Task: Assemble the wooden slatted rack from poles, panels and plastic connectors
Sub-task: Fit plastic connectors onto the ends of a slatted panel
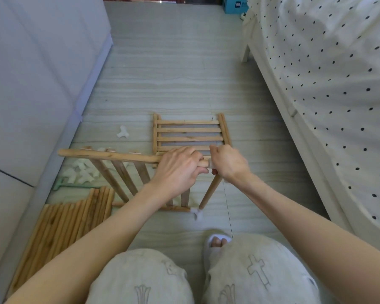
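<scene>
While we look down past our knees at the pale floor (184,62), our left hand (178,170) curls around the right end of a wooden pole (105,156), the top rail of a slatted panel (127,178) held tilted above the floor. The pole's long axis runs almost level from left to right, its free end pointing toward the grey cabinet (31,84) on the left, and the slats slant down from it toward us to a lower rail near the floor. Our right hand (227,163) is closed around a white plastic connector (211,166) at the pole's end; most of it is hidden in the fist. From under that hand a shorter pole (211,190) slopes down toward us, its lower end meeting a second white connector (197,214) on the floor at the corner of the lower rail. Beyond the hands a second slatted panel (191,133) lies flat on the floor, slats running left to right. To the left a loose pile of white connectors (81,172) sits on the floor, one more connector (123,132) lying apart farther off. A bundle of spare poles (64,224) lies side by side at lower left, long axes pointing away from us. A bed with a dotted cover (327,84) fills the right side. We cannot see any container holding parts.
</scene>
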Demonstrator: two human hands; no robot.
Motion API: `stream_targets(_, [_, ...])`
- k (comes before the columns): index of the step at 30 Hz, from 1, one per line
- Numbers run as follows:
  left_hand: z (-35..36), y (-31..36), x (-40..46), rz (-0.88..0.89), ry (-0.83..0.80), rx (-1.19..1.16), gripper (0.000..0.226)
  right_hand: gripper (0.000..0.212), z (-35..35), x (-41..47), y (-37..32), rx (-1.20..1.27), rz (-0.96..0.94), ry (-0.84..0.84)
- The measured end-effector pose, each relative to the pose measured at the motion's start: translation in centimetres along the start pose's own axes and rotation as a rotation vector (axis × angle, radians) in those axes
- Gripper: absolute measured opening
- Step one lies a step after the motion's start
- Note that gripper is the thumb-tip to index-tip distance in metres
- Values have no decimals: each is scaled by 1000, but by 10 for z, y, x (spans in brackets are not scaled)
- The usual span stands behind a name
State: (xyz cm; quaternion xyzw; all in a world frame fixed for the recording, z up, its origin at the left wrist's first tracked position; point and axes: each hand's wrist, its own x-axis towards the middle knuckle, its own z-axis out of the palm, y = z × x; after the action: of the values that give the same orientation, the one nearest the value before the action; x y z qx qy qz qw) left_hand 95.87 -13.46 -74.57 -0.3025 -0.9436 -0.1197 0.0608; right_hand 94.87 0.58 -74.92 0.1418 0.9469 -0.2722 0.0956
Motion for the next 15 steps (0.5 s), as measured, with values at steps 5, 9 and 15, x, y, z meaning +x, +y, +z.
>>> stream_targets(5, [-4,1,2,-22,-38,-26,34,26,1,-6,-3,-74,-19,8])
stream_targets(9, [-6,3,3,-33,-76,-35,33,28,1,-8,-7,-36,11,-26])
stream_targets(15, [-11,-3,-1,-1,-163,-80,24,53,3,-18,-2,687,134,-122])
